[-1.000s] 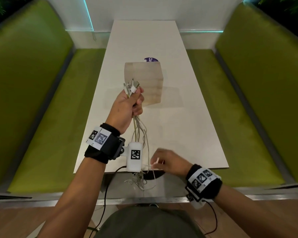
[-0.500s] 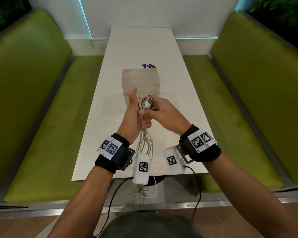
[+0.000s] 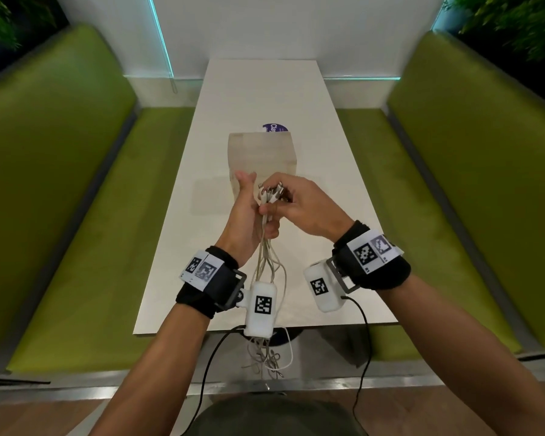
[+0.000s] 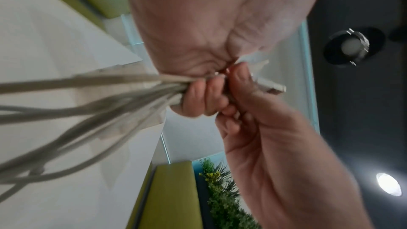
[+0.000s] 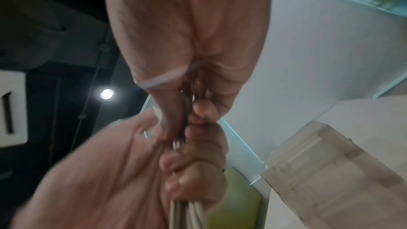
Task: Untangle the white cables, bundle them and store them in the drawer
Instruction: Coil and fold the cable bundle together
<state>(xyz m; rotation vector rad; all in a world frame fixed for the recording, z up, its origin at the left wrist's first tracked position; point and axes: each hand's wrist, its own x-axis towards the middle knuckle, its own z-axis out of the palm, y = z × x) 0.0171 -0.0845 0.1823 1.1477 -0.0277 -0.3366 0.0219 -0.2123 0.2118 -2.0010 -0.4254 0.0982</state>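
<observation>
Several white cables (image 3: 266, 256) hang in one bunch from my left hand (image 3: 265, 220), which grips them above the table with its thumb up. Their loose ends dangle in a tangle (image 3: 268, 360) below the table's near edge. My right hand (image 3: 276, 199) pinches the connector ends (image 3: 271, 193) at the top of the bunch, touching the left hand. In the left wrist view my curled left fingers (image 4: 198, 100) hold the cables (image 4: 88, 97), and a plug (image 4: 270, 88) sticks out. The right wrist view shows the right fingers (image 5: 204, 111) closed over the cables (image 5: 187, 212). A small translucent drawer box (image 3: 261, 155) stands just behind both hands.
The white table (image 3: 328, 215) runs away from me between two green benches (image 3: 76, 215), with a wall at its far end. A purple round sticker (image 3: 274, 129) lies behind the drawer box (image 5: 330, 171). Black wrist-camera leads hang below the table edge.
My right hand has risen from the table's near edge to the top of the bunch and taken hold of the connector ends. The left hand has kept its grip.
</observation>
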